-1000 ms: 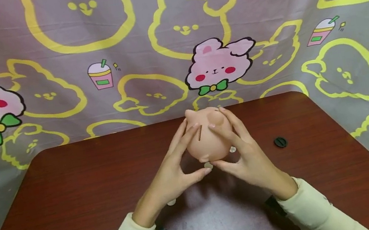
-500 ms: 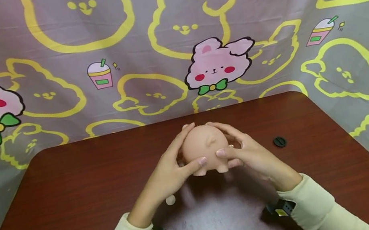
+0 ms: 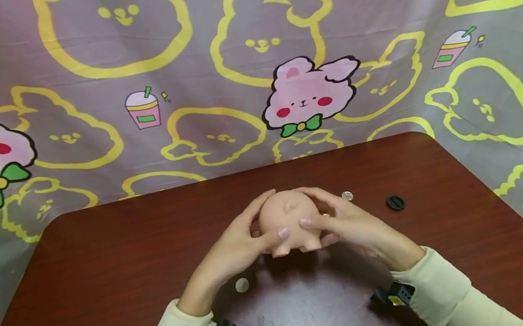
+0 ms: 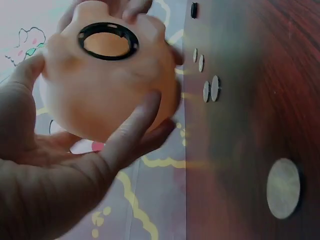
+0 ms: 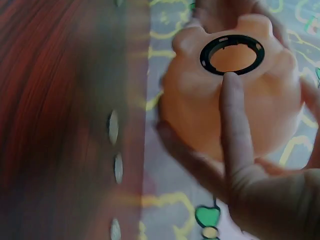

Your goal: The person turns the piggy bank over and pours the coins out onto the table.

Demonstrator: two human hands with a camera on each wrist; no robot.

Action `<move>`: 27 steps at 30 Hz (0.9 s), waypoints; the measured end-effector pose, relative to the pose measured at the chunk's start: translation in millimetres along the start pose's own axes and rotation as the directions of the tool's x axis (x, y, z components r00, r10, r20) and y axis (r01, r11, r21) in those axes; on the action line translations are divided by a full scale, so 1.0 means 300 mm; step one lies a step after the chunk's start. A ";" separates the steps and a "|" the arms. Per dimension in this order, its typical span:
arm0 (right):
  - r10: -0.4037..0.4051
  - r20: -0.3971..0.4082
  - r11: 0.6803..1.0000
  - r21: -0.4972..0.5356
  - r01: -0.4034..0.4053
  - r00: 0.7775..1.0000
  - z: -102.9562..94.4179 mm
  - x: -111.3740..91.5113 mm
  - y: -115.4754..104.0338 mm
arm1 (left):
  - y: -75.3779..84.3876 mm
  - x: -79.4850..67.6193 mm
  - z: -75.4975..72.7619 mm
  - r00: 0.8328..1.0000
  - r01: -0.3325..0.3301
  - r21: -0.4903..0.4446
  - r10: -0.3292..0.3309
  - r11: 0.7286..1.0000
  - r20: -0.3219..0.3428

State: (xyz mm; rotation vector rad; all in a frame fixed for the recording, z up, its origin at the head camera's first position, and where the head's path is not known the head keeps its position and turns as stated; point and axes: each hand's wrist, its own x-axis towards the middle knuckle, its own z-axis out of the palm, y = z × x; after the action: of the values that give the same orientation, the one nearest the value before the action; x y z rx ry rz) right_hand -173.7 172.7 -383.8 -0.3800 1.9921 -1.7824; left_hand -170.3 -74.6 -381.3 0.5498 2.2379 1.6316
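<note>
A peach-coloured piggy bank [image 3: 288, 216] is gripped between both hands above the table, its curly tail towards me and its feet downward. My left hand [image 3: 229, 252] curls round its left side, thumb against the back. On the other side my right hand [image 3: 358, 227] holds it the same way. From below, in the right wrist view, a black ring [image 5: 257, 56] lines an open hole in the belly, and one finger touches that ring's edge. The coin slot and face are turned away from the head view.
A round black plug [image 3: 396, 203] lies on the brown table [image 3: 118, 267] to the right. One coin [image 3: 242, 285] lies near my left wrist. Several more coins [image 4: 215, 88] lie beneath and behind the piggy bank. A patterned cloth [image 3: 206, 80] hangs behind the table.
The piggy bank has turned from slot side up to tail towards me, feet down, and has come lower and nearer. Both hands moved with it. A coin behind the right hand has come into view.
</note>
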 end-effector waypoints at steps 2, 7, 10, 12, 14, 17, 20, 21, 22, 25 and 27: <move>-0.099 -0.010 0.992 -0.079 0.098 0.995 0.001 -0.006 0.000 | -0.001 -0.001 0.001 0.996 -0.083 0.070 0.085 0.994 -0.032; -0.429 0.017 0.823 -0.404 0.399 0.903 0.001 -0.020 -0.012 | -0.011 -0.010 0.005 0.903 -0.378 0.311 0.421 0.872 -0.084; -0.630 0.096 0.582 -0.599 0.550 0.771 -0.003 -0.018 -0.019 | -0.010 -0.016 0.005 0.794 -0.501 0.500 0.605 0.707 -0.059; -0.717 0.146 0.424 -0.685 0.593 0.681 -0.004 -0.017 -0.020 | -0.006 -0.019 0.003 0.726 -0.536 0.601 0.687 0.593 -0.031; -0.773 0.181 0.301 -0.740 0.602 0.609 -0.002 -0.019 -0.020 | -0.004 -0.022 0.003 0.680 -0.546 0.663 0.734 0.512 -0.007; -0.813 0.204 0.201 -0.781 0.592 0.545 0.004 -0.022 -0.016 | -0.009 -0.027 0.004 0.640 -0.546 0.705 0.768 0.452 0.004; -0.827 0.206 0.174 -0.791 0.586 0.523 0.008 -0.022 -0.011 | -0.016 -0.029 0.005 0.633 -0.544 0.714 0.774 0.440 0.005; -0.827 0.203 0.176 -0.791 0.586 0.523 0.008 -0.021 -0.010 | -0.018 -0.029 0.006 0.633 -0.545 0.713 0.774 0.442 0.004; -0.829 0.202 0.177 -0.789 0.588 0.522 0.009 -0.021 -0.009 | -0.019 -0.028 0.006 0.634 -0.546 0.710 0.774 0.444 0.003; -0.832 0.200 0.178 -0.787 0.590 0.518 0.009 -0.020 -0.007 | -0.021 -0.027 0.006 0.636 -0.549 0.704 0.772 0.451 0.002; -0.831 0.200 0.178 -0.787 0.590 0.518 0.009 -0.019 -0.006 | -0.022 -0.025 0.007 0.637 -0.550 0.698 0.771 0.458 -0.004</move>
State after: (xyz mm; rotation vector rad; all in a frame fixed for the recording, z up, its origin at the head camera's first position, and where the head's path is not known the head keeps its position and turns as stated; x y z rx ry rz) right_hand -167.5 172.9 -381.4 -1.7597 3.0970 -1.1583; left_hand -163.5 -78.5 -388.0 1.6708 3.1026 1.1851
